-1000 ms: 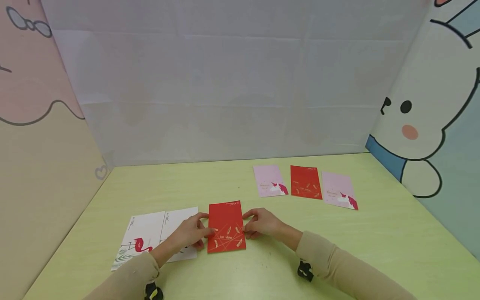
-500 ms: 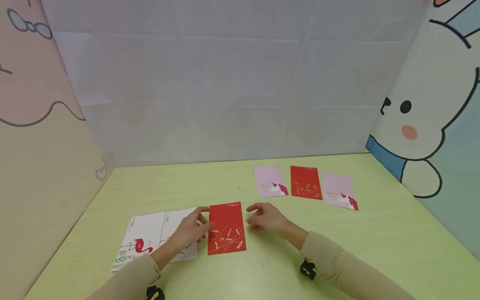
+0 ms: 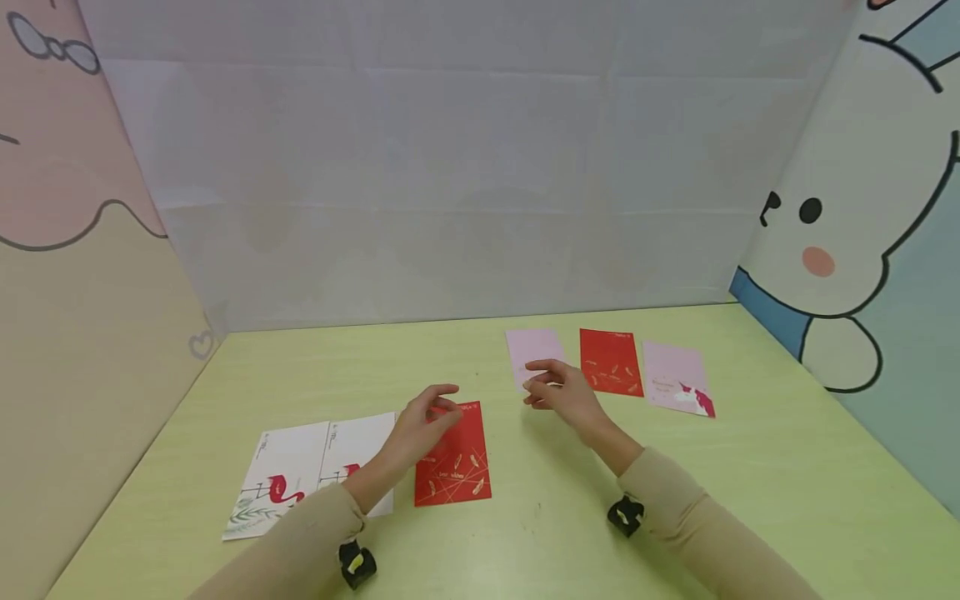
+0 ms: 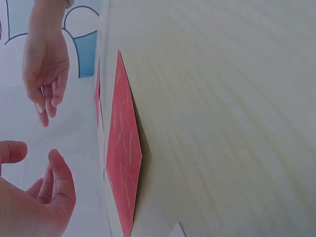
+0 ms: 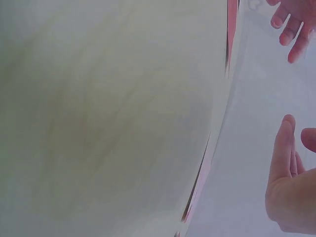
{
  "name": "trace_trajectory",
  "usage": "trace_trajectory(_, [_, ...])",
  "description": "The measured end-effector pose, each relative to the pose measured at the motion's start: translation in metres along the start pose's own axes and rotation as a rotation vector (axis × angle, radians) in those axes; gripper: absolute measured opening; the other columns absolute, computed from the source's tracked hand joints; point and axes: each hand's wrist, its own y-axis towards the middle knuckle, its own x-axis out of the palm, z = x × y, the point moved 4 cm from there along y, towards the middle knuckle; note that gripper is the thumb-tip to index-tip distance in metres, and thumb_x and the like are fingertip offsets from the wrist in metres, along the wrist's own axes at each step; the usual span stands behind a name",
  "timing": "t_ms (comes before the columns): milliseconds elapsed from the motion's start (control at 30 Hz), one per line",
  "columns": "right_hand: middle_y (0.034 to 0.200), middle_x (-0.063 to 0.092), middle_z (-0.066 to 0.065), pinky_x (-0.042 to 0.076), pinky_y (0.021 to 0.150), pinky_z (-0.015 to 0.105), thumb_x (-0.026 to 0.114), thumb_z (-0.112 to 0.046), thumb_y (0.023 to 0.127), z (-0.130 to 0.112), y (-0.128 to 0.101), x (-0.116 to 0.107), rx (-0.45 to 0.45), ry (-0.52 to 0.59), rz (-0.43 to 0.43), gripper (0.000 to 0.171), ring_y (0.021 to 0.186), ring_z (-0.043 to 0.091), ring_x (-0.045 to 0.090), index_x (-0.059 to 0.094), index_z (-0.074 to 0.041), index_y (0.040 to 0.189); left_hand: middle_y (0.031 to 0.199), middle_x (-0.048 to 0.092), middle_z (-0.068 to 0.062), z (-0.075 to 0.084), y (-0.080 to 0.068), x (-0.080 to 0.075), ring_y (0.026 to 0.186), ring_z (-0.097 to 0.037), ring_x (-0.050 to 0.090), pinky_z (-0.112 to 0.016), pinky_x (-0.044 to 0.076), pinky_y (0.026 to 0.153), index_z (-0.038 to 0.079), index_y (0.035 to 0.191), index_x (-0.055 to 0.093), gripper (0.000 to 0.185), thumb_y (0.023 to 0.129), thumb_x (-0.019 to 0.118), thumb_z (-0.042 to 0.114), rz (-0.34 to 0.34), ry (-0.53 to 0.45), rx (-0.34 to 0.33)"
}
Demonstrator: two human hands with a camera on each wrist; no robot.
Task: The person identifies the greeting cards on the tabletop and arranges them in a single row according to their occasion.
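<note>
We judge the gold-patterned red paper envelope (image 3: 453, 456) laid flat on the worktop; both hands (image 3: 420, 425) (image 3: 562, 392) hover loose-fingered, holding nothing, with the right nearing the pale pink envelope (image 3: 534, 348).

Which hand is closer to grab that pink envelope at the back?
Probably the right hand: it hovers open right over the nearest pink envelope. The left hand is open above the red envelope, farther away.

sleeves (image 3: 675, 517): beige, long | wrists: black-yellow cameras (image 3: 356, 564) | hands (image 3: 566, 393) bare

Red envelope (image 3: 453, 454) — flat on table, gold-patterned.
</note>
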Motion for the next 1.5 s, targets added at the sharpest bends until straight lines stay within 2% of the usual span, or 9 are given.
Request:
trace_trajectory(133, [0.098,0.054,0.024,0.05,0.072,0.033,0.056,-0.008,0.086,0.002,0.002,-0.011,0.027,0.017,0.014,0.035,0.078,0.025,0.062,0.048,0.004,0.119,0.096,0.055,-0.006,0.001,0.008,0.008,0.082,-0.021,0.055,-0.039,0.047,0.072,0.004,0.121,0.048,0.037,0.086,0.056,0.014,-0.011,-0.057,-0.028])
trace_trajectory(300, [0.104,0.053,0.027,0.049,0.073,0.033,0.054,-0.009,0.087,0.009,0.006,-0.025,0.116,0.013,0.006,0.038,0.084,0.029,0.06,0.045,0.004,0.122,0.095,0.055,-0.007,0.001,0.017,0.018,0.087,-0.026,0.056,-0.036,0.05,0.067,0.004,0.123,0.047,0.037,0.087,0.054,0.014,-0.052,-0.126,-0.077])
trace_trajectory(433, [0.109,0.053,0.025,0.049,0.074,0.032,0.052,-0.012,0.089,0.017,0.009,-0.038,0.208,0.024,0.023,0.04,0.087,0.029,0.059,0.042,0.004,0.125,0.096,0.055,-0.009,0.003,0.024,0.028,0.091,-0.029,0.055,-0.036,0.049,0.069,0.003,0.123,0.045,0.038,0.088,0.053,0.015,-0.09,-0.137,-0.092])
trace_trajectory(533, [0.111,0.053,0.024,0.049,0.074,0.03,0.051,-0.014,0.089,0.021,0.009,-0.048,0.25,0.041,0.045,0.042,0.088,0.028,0.059,0.041,0.003,0.126,0.095,0.055,-0.008,0.006,0.03,0.036,0.088,-0.026,0.057,-0.035,0.048,0.072,0.004,0.123,0.046,0.038,0.089,0.053,0.017,-0.109,-0.116,-0.111])
trace_trajectory(667, [0.113,0.051,0.025,0.049,0.074,0.029,0.051,-0.015,0.09,0.025,0.01,-0.058,0.264,0.054,0.062,0.044,0.086,0.024,0.06,0.039,0.004,0.127,0.095,0.054,-0.008,0.008,0.039,0.047,0.087,-0.025,0.058,-0.034,0.049,0.071,0.003,0.123,0.045,0.038,0.089,0.053,0.017,-0.13,-0.138,-0.132])
trace_trajectory(967, [0.111,0.053,0.02,0.048,0.075,0.029,0.052,-0.018,0.089,0.035,0.01,-0.081,0.28,0.017,0.089,0.045,0.082,0.019,0.061,0.039,0.005,0.126,0.096,0.054,-0.007,0.015,0.058,0.067,0.091,-0.03,0.056,-0.031,0.049,0.069,0.002,0.121,0.047,0.037,0.088,0.054,0.018,-0.134,-0.149,-0.097])
trace_trajectory(1133, [0.101,0.058,0.014,0.049,0.072,0.028,0.054,-0.019,0.088,0.038,0.012,-0.097,0.292,-0.008,0.141,0.043,0.077,0.015,0.062,0.043,0.005,0.122,0.095,0.054,-0.006,0.015,0.066,0.08,0.092,-0.029,0.056,-0.029,0.048,0.071,0.002,0.119,0.05,0.035,0.089,0.054,0.018,-0.14,-0.145,-0.085])
trace_trajectory(1333, [0.093,0.059,0.01,0.049,0.071,0.027,0.054,-0.017,0.088,0.039,0.009,-0.116,0.313,-0.017,0.165,0.046,0.072,0.012,0.061,0.04,0.007,0.125,0.096,0.056,-0.005,0.018,0.073,0.093,0.089,-0.021,0.056,-0.028,0.048,0.072,-0.001,0.117,0.052,0.033,0.089,0.053,0.016,-0.129,-0.163,-0.064])
trace_trajectory(1500, [0.091,0.058,0.01,0.05,0.07,0.028,0.052,-0.017,0.088,0.044,0.009,-0.132,0.315,-0.087,0.191,0.046,0.071,0.014,0.061,0.038,0.009,0.124,0.101,0.058,-0.009,0.018,0.078,0.102,0.09,-0.021,0.057,-0.031,0.048,0.075,-0.003,0.117,0.051,0.033,0.089,0.052,0.013,-0.106,-0.273,-0.082])
